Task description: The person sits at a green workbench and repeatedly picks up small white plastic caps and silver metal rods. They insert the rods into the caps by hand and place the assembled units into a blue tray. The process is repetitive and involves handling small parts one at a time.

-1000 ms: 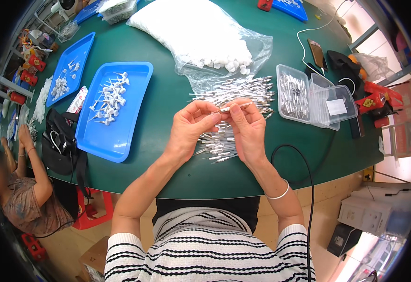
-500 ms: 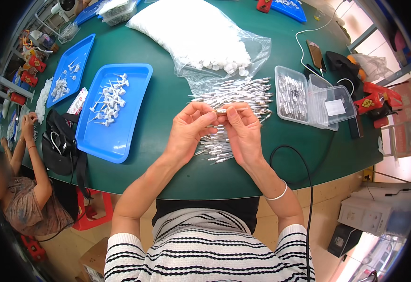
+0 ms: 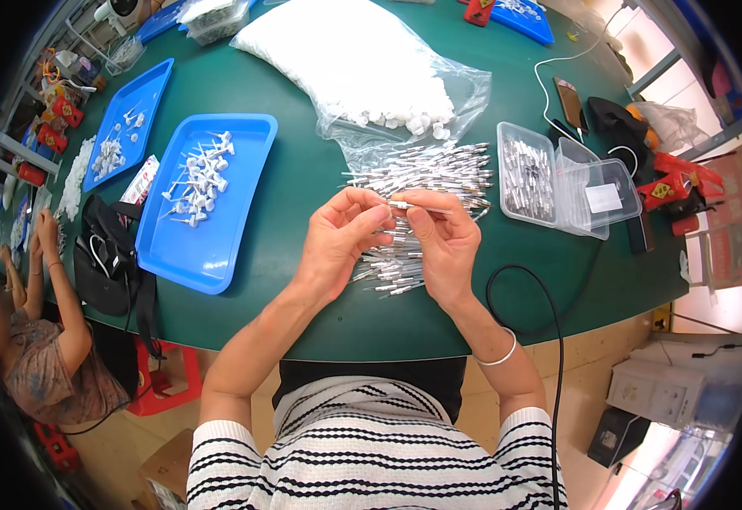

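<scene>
Over the green table, my left hand point(image 3: 335, 242) and my right hand point(image 3: 447, 251) meet fingertip to fingertip. My right thumb and fingers pinch a thin silver metal rod point(image 3: 401, 205), its near end pointing at my left fingertips. My left thumb and forefinger are pressed together at that end; what they grip is mostly covered, perhaps a small white piece. Just beyond and beneath my hands lies a heap of similar rods point(image 3: 439, 166). Behind it, a clear plastic bag point(image 3: 354, 59) spills small white caps.
On the left, a blue tray point(image 3: 248, 195) carries rods with white caps; a second blue tray point(image 3: 157, 93) stands beyond. A clear box point(image 3: 528, 217) of rods sits at right, near a phone point(image 3: 569, 102) and black cable point(image 3: 558, 365). A co-worker point(image 3: 56, 365) sits at far left.
My right hand has shifted slightly right, its fingers now stretched along the rod. A gap has opened between the two hands' fingertips. My left hand has barely moved.
</scene>
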### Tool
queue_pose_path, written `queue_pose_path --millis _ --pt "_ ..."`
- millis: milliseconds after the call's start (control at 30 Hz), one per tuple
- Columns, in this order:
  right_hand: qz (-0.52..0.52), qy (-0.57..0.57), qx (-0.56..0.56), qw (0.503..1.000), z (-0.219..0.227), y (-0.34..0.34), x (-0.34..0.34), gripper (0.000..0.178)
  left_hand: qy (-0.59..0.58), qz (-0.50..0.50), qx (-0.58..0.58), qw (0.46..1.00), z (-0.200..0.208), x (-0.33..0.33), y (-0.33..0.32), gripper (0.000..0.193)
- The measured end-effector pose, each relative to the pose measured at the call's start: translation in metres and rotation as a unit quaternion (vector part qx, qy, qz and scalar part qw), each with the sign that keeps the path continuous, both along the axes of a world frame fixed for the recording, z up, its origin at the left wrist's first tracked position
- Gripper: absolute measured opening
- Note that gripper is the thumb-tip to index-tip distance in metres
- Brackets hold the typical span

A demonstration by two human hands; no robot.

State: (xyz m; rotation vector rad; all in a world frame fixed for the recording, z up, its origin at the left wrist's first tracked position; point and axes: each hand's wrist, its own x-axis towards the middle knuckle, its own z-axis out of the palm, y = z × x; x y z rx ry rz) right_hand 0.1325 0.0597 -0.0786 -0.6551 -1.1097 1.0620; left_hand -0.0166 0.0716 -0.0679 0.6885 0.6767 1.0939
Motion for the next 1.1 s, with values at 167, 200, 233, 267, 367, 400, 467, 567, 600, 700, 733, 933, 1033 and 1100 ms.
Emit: queue_pose_path --millis 167,200,233,267,367,400,467,567,600,700,733,933,1033,1100 --pt "0.001 -0.006 0.002 1.0 0.0014 -0.0001 -0.0015 0.014 -0.01 -0.006 -0.006 1.0 -0.0016 -0.0029 -0.0002 0.011" --pt "0.001 -0.009 0.003 1.0 0.0006 0.0004 -0.0015 0.014 -0.009 -0.009 -0.003 1.0 -0.0021 -0.0033 0.0001 0.01" --pt "0.001 -0.011 0.004 1.0 0.0 0.0006 -0.0015 0.014 -0.009 -0.012 -0.001 1.0 -0.0025 -0.0035 0.0006 0.009" --pt "0.001 -0.009 0.0 1.0 -0.0001 0.0004 -0.0016 0.014 -0.008 -0.015 0.001 1.0 -0.0029 -0.0037 0.0007 0.008" --pt "0.002 -0.003 -0.008 1.0 -0.0002 0.0001 -0.0015 0.014 -0.007 -0.015 -0.011 1.0 -0.0003 -0.0026 0.0004 0.007" --pt "0.003 -0.001 -0.01 1.0 -0.0003 0.0003 -0.0015 0.014 -0.012 -0.014 -0.016 1.0 -0.001 -0.0023 0.0005 0.007" --pt "0.006 0.008 -0.019 1.0 -0.0005 0.0007 -0.0019 0.014 -0.023 -0.013 -0.025 0.999 -0.0024 -0.0023 0.0007 0.007" --pt "0.013 0.025 -0.044 0.999 -0.0031 0.0008 -0.0012 0.014 -0.03 -0.013 -0.047 0.998 -0.0017 -0.0013 0.0001 0.007" --pt "0.016 0.026 -0.055 0.998 -0.0051 0.0005 0.0004 0.015 -0.035 -0.013 -0.051 0.998 -0.0019 -0.0007 -0.0004 0.007" --pt "0.022 0.035 -0.053 0.998 -0.0051 0.001 -0.0001 0.015 -0.039 -0.009 -0.058 0.997 -0.0023 0.0004 -0.0014 0.008" --pt "0.023 0.039 -0.046 0.998 -0.0048 0.0014 -0.0005 0.015 -0.036 -0.007 -0.057 0.998 -0.0018 0.0004 -0.001 0.008" --pt "0.018 0.03 -0.041 0.999 -0.0067 0.0021 0.0002 0.015 -0.028 0.001 -0.039 0.999 0.0006 0.0008 -0.0015 0.008" --pt "0.018 0.037 -0.037 0.998 -0.007 0.0021 -0.001 0.015 -0.029 0.002 -0.037 0.999 -0.0006 0.0003 -0.0014 0.007" --pt "0.017 0.045 -0.04 0.998 -0.0051 0.0015 -0.0023 0.015 -0.035 0.001 -0.037 0.999 -0.0007 0.0005 -0.0017 0.007"
